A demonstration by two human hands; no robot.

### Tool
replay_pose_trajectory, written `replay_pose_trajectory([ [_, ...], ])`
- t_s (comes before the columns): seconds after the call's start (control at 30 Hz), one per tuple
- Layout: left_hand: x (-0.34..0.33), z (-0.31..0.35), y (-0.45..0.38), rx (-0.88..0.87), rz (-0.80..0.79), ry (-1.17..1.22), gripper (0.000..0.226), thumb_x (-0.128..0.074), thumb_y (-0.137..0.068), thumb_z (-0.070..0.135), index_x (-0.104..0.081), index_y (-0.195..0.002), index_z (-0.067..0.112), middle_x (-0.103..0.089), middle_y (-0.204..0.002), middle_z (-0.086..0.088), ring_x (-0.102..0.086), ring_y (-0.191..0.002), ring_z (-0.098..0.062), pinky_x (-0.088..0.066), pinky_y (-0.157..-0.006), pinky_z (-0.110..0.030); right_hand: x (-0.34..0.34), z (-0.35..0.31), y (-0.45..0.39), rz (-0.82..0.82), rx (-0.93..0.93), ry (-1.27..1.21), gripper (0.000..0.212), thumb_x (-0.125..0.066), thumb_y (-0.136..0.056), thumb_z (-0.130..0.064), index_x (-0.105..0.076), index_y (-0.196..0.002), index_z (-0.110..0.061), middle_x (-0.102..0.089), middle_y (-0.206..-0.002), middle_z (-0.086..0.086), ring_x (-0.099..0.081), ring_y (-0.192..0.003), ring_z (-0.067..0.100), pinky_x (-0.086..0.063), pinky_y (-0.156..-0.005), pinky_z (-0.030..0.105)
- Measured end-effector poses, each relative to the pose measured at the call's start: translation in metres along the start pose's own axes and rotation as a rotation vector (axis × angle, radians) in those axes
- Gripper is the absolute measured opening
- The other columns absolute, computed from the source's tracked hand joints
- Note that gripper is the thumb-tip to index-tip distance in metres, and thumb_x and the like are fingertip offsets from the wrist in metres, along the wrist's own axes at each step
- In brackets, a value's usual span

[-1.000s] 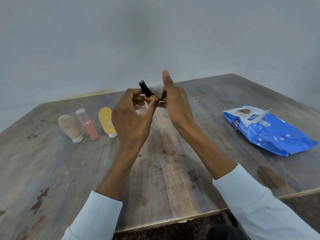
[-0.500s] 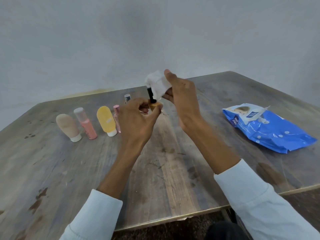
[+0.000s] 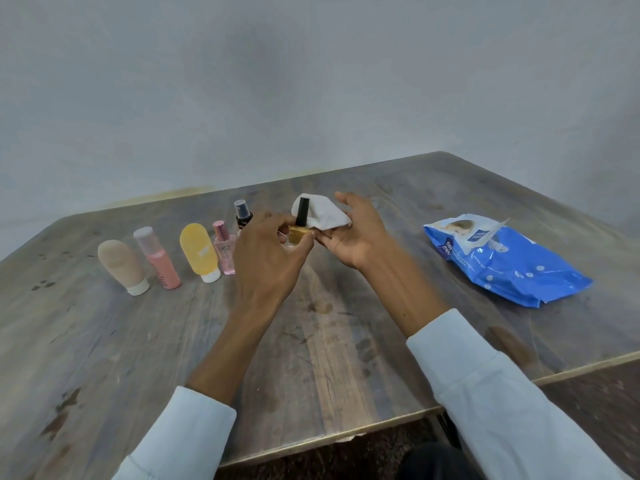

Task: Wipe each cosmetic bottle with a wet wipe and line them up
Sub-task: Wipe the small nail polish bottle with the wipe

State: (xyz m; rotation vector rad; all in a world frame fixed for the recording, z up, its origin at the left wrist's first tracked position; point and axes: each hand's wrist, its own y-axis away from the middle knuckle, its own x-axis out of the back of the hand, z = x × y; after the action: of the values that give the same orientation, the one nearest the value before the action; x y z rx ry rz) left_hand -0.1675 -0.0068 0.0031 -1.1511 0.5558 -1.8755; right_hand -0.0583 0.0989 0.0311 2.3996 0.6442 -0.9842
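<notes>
My left hand [image 3: 268, 256] pinches a small gold bottle with a black cap [image 3: 299, 226], held upright above the table. My right hand [image 3: 358, 233] holds a crumpled white wet wipe [image 3: 323, 214] just behind and right of the bottle's cap. On the table to the left stands a row: a beige tube [image 3: 121, 266], a pink pump bottle [image 3: 157, 258], a yellow tube [image 3: 200, 252], a small pink perfume bottle [image 3: 224, 249] and a dark spray bottle [image 3: 242, 214], the last partly hidden by my left hand.
A blue pack of wet wipes [image 3: 505, 259] lies on the right side of the wooden table [image 3: 332, 341], its flap peeled open. The table's front edge runs close to my sleeves. A grey wall rises behind the table.
Both hands have dropped lower toward the table. The bottle went from tilted to upright, and the wipe moved off the cap to behind it. More of the bottle row shows.
</notes>
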Motion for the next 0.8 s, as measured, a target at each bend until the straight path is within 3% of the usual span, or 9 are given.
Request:
replay_pose_trajectory([
  [0.07,-0.004,-0.002,0.000,-0.014,-0.028,0.009,0.026,-0.082,-0.088,0.038,-0.081,-0.107,0.020,-0.070,-0.098,0.007,-0.060,-0.082,-0.006,-0.039,-0.069,-0.012,0.005,0.000,-0.001,0.006,-0.039,-0.022,0.039,-0.059,-0.105,-0.020,-0.056,-0.135,0.005,-0.071,-0.126,0.027,-0.071,-0.112,0.042,-0.059,-0.095,0.050],
  [0.13,-0.007,-0.003,0.001,-0.007,-0.050,0.031,0.027,-0.082,-0.089,0.037,-0.081,-0.110,0.019,-0.072,-0.101,0.007,-0.062,-0.083,-0.005,-0.041,-0.071,-0.011,0.009,-0.001,-0.001,0.021,-0.060,-0.071,0.028,-0.057,-0.107,-0.019,-0.057,-0.118,0.006,-0.069,-0.117,0.028,-0.068,-0.120,0.043,-0.058,-0.095,0.050],
  [0.23,-0.014,0.000,0.002,0.015,-0.088,0.083,0.028,-0.082,-0.091,0.036,-0.081,-0.114,0.019,-0.075,-0.103,0.008,-0.067,-0.084,-0.005,-0.055,-0.076,-0.019,0.014,-0.004,0.001,0.046,-0.071,-0.146,0.020,-0.057,-0.107,-0.016,-0.055,-0.108,0.004,-0.066,-0.110,0.029,-0.065,-0.127,0.044,-0.056,-0.105,0.052],
  [0.37,-0.021,0.003,0.005,0.097,-0.153,0.226,0.019,-0.084,-0.091,0.030,-0.078,-0.109,0.026,-0.073,-0.094,0.018,-0.071,-0.084,0.001,-0.062,-0.078,-0.024,0.020,-0.012,-0.005,0.074,0.040,-0.266,0.015,-0.058,-0.104,-0.007,-0.054,-0.115,0.003,-0.064,-0.116,0.032,-0.064,-0.126,0.048,-0.054,-0.108,0.056],
  [0.47,-0.026,0.001,0.007,0.130,-0.214,0.268,0.020,-0.084,-0.092,0.026,-0.078,-0.110,0.021,-0.076,-0.098,0.012,-0.073,-0.089,-0.002,-0.063,-0.085,-0.029,0.024,-0.019,-0.010,0.094,0.136,-0.350,0.017,-0.060,-0.101,-0.005,-0.056,-0.117,0.000,-0.064,-0.119,0.031,-0.067,-0.117,0.046,-0.058,-0.102,0.054],
  [0.6,-0.029,-0.002,0.009,0.142,-0.286,0.269,0.022,-0.083,-0.092,0.021,-0.080,-0.114,0.018,-0.078,-0.102,0.009,-0.073,-0.092,-0.001,-0.063,-0.090,-0.030,0.026,-0.021,-0.010,0.041,0.154,-0.384,0.022,-0.063,-0.099,-0.010,-0.058,-0.118,0.000,-0.064,-0.129,0.029,-0.066,-0.122,0.048,-0.059,-0.098,0.054],
  [0.8,-0.030,-0.001,0.011,0.120,-0.319,0.258,0.025,-0.081,-0.094,0.020,-0.080,-0.119,0.014,-0.079,-0.109,0.004,-0.074,-0.096,-0.004,-0.063,-0.094,-0.035,0.024,-0.020,-0.013,-0.019,0.168,-0.369,0.053,-0.068,-0.096,-0.013,-0.052,-0.145,0.000,-0.061,-0.140,0.032,-0.067,-0.122,0.051,-0.056,-0.106,0.062],
])
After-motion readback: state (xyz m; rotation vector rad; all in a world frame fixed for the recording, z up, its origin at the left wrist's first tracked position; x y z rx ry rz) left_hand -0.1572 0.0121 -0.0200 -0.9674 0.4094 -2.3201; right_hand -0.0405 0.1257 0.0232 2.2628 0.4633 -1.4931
